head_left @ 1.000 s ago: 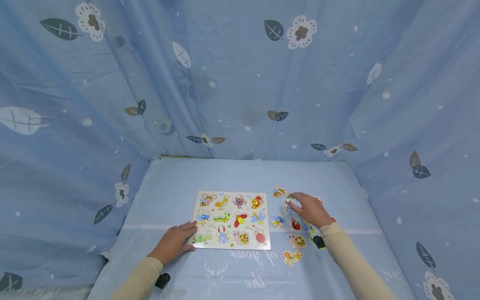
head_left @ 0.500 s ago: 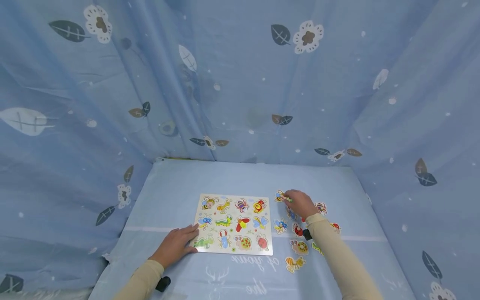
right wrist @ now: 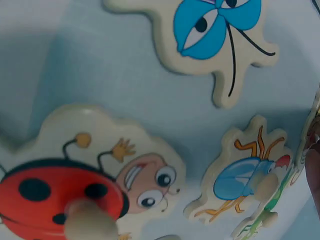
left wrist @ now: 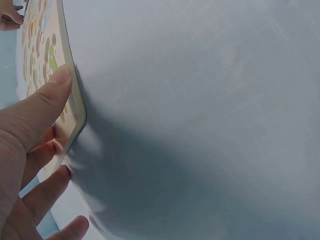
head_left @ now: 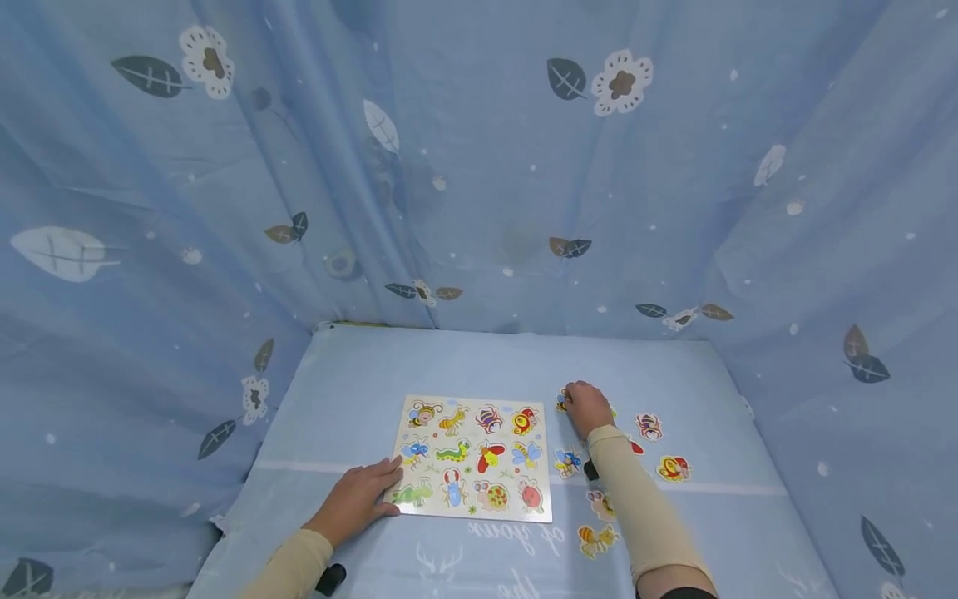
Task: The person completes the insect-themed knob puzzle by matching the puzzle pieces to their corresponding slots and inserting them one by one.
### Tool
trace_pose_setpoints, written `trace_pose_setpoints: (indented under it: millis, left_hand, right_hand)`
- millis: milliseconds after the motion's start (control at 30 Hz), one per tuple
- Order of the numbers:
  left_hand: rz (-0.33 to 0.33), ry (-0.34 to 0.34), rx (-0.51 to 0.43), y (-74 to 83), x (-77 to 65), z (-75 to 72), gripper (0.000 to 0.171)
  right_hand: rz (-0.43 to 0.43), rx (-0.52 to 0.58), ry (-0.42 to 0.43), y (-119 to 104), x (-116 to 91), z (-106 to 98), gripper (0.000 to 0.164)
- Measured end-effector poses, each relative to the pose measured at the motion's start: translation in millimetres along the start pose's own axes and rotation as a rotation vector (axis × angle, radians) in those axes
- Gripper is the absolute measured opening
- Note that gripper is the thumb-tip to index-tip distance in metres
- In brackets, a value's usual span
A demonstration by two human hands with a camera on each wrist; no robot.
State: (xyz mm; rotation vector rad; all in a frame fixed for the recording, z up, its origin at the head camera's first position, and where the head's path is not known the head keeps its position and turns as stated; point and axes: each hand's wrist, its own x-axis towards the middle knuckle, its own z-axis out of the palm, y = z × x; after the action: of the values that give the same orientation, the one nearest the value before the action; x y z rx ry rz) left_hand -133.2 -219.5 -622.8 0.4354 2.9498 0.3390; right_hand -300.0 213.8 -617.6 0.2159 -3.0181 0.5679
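Observation:
A wooden puzzle board [head_left: 512,515] printed with insects lies on the table. My left hand [head_left: 355,497] rests on its lower left corner, the thumb [left wrist: 47,97] lying on the board's face in the left wrist view and the other fingers along the side edge. Right of the board, my right hand [head_left: 589,409] pinches the bee puzzle piece [head_left: 560,401] at the far end of the loose pieces. Only its fingertips show at the right edge of the right wrist view, against a tilted piece. Below them lie a ladybug piece [right wrist: 150,187] and a blue beetle piece [right wrist: 235,177], both with knobs.
Loose pieces lie right of the board: a blue-winged insect [head_left: 567,462], a striped yellow insect [head_left: 597,541], a snail [head_left: 600,504], a spider [head_left: 649,427] and a red-and-yellow bug [head_left: 674,468]. The right forearm covers others. Patterned curtains [head_left: 479,166] surround the table.
My right hand has moved left and away from me, from above the pieces to the bee piece, its fingers closing in. The left hand stays on the board. The head view has tilted slightly.

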Motion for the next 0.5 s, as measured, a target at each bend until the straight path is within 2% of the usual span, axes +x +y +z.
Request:
trace_pose_setpoints:
  millis: [367,500]
  left_hand:
    - [-0.014,-0.001,0.012,0.4,0.0,0.5,0.075]
    - [-0.014,-0.009,-0.011,0.1,-0.2,0.9,0.074]
  right_hand:
    - [0.021,0.016,-0.024,0.7,4.5,3.5,0.007]
    - [0.016,0.014,-0.018,-1.8,2.4,2.7,0.008]
